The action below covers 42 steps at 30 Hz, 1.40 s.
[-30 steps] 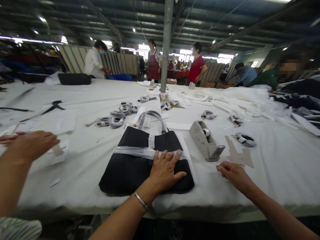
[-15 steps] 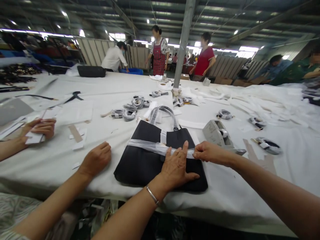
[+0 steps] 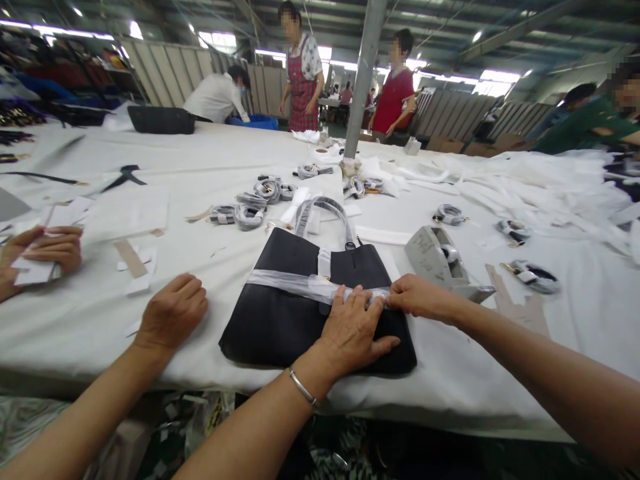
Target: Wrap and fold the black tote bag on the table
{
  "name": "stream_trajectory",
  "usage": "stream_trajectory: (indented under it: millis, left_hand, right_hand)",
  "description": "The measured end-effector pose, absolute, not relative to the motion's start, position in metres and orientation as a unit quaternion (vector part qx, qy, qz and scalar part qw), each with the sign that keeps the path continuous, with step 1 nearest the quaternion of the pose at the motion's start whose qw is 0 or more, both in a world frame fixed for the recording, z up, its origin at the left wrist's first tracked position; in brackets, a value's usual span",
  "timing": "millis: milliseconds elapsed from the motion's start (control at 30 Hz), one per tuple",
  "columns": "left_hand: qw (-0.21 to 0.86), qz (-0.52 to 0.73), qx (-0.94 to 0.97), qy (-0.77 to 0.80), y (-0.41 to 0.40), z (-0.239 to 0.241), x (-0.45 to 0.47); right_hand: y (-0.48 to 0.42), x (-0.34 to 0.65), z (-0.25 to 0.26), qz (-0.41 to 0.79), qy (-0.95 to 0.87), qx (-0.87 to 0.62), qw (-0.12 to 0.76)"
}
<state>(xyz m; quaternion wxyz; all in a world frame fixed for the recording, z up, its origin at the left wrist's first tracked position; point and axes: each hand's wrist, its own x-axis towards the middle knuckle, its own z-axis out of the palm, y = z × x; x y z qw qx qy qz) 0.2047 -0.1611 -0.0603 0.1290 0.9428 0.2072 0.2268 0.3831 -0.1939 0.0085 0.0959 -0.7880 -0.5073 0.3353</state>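
A black handbag (image 3: 285, 320) lies flat before me on the white-covered table, its handles (image 3: 325, 208) wrapped in clear film and pointing away. Across its front runs a translucent strip of wrap (image 3: 285, 281). My left hand (image 3: 353, 323), with a silver bangle at the wrist, presses flat on the strip and the bag, fingers stretched out. At the bag's right edge my right hand (image 3: 413, 295) pinches the strip's end between thumb and fingers. Just beyond that hand stands a grey tape dispenser (image 3: 435, 257).
A co-worker's closed hand (image 3: 175, 307) rests left of the bag; their other hand holds white card pieces (image 3: 37, 267). Several film-wrapped straps (image 3: 250, 215) lie behind the bag and to the right. A grey pole (image 3: 361, 87) rises at the back, where people stand.
The fingers of my left hand have come down flatter and slid toward my right hand along the strip. The view has tilted down slightly.
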Motion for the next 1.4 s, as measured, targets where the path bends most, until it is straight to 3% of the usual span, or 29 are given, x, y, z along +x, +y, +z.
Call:
stream_trajectory:
  millis: [333,700,1100,1400]
  left_hand:
    - [0.111,0.220,0.949,0.199,-0.159,-0.062,0.204]
    - [0.089,0.210,0.955,0.190,-0.159,-0.063,0.205]
    - [0.076,0.217,0.954,0.193,-0.161,-0.065,0.204]
    - [0.073,0.201,0.956,0.200,-0.160,-0.064,0.206]
  right_hand:
    - [-0.200,0.381,0.024,0.384,-0.465,-0.793,0.092]
    - [-0.191,0.371,0.043,0.354,-0.430,-0.829,0.033]
    - [-0.201,0.382,0.038,0.391,-0.355,-0.843,0.105]
    - [-0.214,0.399,0.027,0.394,-0.396,-0.817,0.141]
